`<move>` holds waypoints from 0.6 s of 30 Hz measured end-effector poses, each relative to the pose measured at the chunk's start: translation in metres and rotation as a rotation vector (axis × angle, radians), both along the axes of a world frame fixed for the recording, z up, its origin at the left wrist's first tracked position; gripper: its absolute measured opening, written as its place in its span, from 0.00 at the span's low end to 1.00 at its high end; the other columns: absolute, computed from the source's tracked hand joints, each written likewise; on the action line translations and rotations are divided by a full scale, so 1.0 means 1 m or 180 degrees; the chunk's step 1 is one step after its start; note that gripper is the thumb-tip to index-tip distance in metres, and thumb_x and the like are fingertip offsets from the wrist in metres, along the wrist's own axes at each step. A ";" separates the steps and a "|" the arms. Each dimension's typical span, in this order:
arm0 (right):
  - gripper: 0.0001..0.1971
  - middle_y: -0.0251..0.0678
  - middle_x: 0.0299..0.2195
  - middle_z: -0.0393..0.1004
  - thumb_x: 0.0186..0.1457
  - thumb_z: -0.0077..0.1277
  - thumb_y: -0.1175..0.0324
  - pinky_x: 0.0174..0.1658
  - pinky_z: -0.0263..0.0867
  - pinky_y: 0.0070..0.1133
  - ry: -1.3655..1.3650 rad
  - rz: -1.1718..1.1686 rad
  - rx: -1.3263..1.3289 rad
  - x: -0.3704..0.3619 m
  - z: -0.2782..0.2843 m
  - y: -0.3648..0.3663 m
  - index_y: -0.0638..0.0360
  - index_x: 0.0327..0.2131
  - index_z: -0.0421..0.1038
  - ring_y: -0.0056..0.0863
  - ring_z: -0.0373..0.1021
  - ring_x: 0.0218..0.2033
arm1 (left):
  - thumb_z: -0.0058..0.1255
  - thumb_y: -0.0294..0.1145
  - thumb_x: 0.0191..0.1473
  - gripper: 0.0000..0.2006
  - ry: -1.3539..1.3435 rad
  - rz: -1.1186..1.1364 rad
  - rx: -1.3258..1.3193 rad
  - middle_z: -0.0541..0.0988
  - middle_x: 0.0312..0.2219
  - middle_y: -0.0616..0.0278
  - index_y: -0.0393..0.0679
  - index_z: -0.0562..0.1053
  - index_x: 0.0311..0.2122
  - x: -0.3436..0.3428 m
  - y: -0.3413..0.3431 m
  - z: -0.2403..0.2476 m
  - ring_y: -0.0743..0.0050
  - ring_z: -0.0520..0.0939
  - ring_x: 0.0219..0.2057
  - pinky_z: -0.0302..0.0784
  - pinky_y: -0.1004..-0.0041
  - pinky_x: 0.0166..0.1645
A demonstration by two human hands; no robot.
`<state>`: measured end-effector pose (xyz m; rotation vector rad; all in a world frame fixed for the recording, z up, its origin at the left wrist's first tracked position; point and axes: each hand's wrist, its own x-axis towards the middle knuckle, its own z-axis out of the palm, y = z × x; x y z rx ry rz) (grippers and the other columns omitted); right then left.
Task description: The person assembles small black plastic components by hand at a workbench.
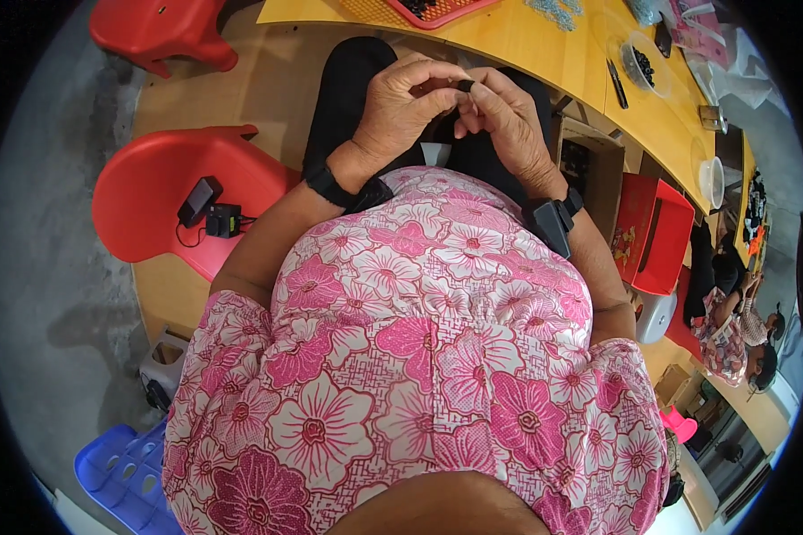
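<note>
Above my lap, my left hand (405,100) and my right hand (507,118) meet at the fingertips. A small black piece (465,86) is pinched between them, with thumbs and forefingers of both hands on it. Its exact kind is too small to make out. Fingers of both hands are curled and partly hide it. Each wrist has a black band, and a dark box-shaped device (549,223) is strapped to my right forearm.
A yellow table (526,62) runs ahead and right, bearing a red tray (442,12), a clear bowl of black pieces (644,64) and a black pen-like tool (616,84). A red chair (143,192) with black devices stands left. Another person (724,343) sits at far right.
</note>
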<state>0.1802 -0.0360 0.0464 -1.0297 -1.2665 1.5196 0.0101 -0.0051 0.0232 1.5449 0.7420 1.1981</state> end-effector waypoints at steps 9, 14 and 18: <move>0.10 0.35 0.24 0.67 0.56 0.45 0.67 0.26 0.65 0.17 -0.1464 -0.0178 0.1201 -0.002 0.012 -0.002 0.62 0.39 0.66 0.20 0.68 0.20 | 0.59 0.22 0.43 0.08 0.0352 0.0376 0.0770 0.76 0.28 0.66 0.42 0.78 0.33 0.000 -0.001 0.008 0.79 0.77 0.29 0.73 0.81 0.32; 0.11 0.34 0.25 0.68 0.55 0.46 0.67 0.26 0.65 0.17 -0.1420 -0.0214 0.1318 0.000 0.012 -0.003 0.62 0.40 0.66 0.20 0.69 0.21 | 0.61 0.21 0.39 0.10 0.0407 0.0603 0.1184 0.77 0.26 0.64 0.44 0.79 0.32 0.002 -0.001 0.014 0.76 0.77 0.27 0.73 0.79 0.31; 0.11 0.34 0.25 0.69 0.55 0.46 0.68 0.27 0.66 0.17 -0.1426 -0.0215 0.1473 0.000 0.015 -0.004 0.62 0.41 0.66 0.20 0.69 0.21 | 0.60 0.20 0.38 0.11 0.0471 0.0770 0.1563 0.77 0.25 0.64 0.45 0.79 0.31 0.002 -0.001 0.017 0.74 0.77 0.26 0.73 0.78 0.30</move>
